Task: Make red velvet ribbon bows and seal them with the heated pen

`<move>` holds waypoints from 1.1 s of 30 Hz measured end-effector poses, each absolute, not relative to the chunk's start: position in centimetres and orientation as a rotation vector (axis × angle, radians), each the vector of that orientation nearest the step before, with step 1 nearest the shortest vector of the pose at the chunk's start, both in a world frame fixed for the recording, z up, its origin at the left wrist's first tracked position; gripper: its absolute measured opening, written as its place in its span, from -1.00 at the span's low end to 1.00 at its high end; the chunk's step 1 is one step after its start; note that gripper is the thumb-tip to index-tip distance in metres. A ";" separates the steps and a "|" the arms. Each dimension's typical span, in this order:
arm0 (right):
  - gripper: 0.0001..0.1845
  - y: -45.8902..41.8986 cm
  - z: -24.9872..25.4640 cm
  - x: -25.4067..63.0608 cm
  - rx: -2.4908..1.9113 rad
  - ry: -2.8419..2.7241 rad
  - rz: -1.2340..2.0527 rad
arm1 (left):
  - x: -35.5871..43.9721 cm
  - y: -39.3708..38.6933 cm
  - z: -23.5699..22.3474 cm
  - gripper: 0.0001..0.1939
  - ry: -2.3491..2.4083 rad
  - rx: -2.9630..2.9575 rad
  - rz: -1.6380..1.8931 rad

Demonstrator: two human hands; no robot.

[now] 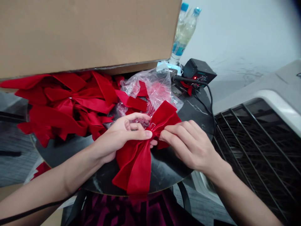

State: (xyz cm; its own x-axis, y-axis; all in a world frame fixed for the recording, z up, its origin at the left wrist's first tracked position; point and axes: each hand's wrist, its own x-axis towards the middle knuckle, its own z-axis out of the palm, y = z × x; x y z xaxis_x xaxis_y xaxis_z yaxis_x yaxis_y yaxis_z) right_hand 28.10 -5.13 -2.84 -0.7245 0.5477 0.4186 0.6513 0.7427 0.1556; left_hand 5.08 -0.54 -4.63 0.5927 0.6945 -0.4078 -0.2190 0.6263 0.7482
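Above the front of a round black table (103, 179) I hold a red velvet bow (138, 163) up in both hands. My left hand (127, 131) grips it at the gathered centre, thumb on top and fingers beneath. Close by, my right hand (188, 141) pinches the fabric just right of the centre, its fingertips partly hidden. A small pale loop (153, 126), perhaps wire, shows at the middle of the bow. To the left lies a heap of similar red bows (70, 106). Behind my hands is a clear plastic bag (160, 91) with red pieces in and around it.
A large cardboard box (89, 34) stands along the back. Behind it are plastic bottles (187, 31) with blue caps. A black control box (199, 72) with a red light and cables sits at the back right. Right of the table is a grilled appliance (254, 138).
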 end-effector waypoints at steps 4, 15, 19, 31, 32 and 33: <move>-0.77 -5.2 -3.2 28.1 -1.003 -2.399 -0.221 | 5.4 -0.6 -4.8 -0.58 0.830 0.822 0.792; -0.90 -7.1 -5.7 21.6 -1.490 -1.627 0.631 | 5.3 -0.4 -5.2 -0.63 0.916 0.983 1.035; -0.76 -7.6 -5.7 22.9 -1.533 -1.429 1.155 | 5.2 -0.5 -5.2 -0.61 0.921 1.042 0.959; -0.79 -5.3 -7.2 20.7 -1.282 -1.000 0.980 | 5.2 -1.2 -4.3 -0.85 0.957 1.299 0.968; -0.80 -5.3 -7.2 20.6 -1.280 -0.992 0.976 | 5.2 -1.2 -4.3 -0.88 0.959 1.315 0.958; -0.80 -5.4 -7.1 20.7 -1.288 -0.986 0.969 | 5.2 -1.2 -4.3 -0.90 0.968 1.324 0.946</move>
State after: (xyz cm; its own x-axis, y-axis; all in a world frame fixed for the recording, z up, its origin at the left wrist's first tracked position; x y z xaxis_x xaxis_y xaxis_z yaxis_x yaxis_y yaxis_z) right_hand 20.66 -5.45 -7.06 0.2970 0.9542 0.0365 -0.0202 0.0445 -0.9988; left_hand 5.19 -1.20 -4.30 0.3269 0.9447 -0.0246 -0.0029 0.0271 0.9996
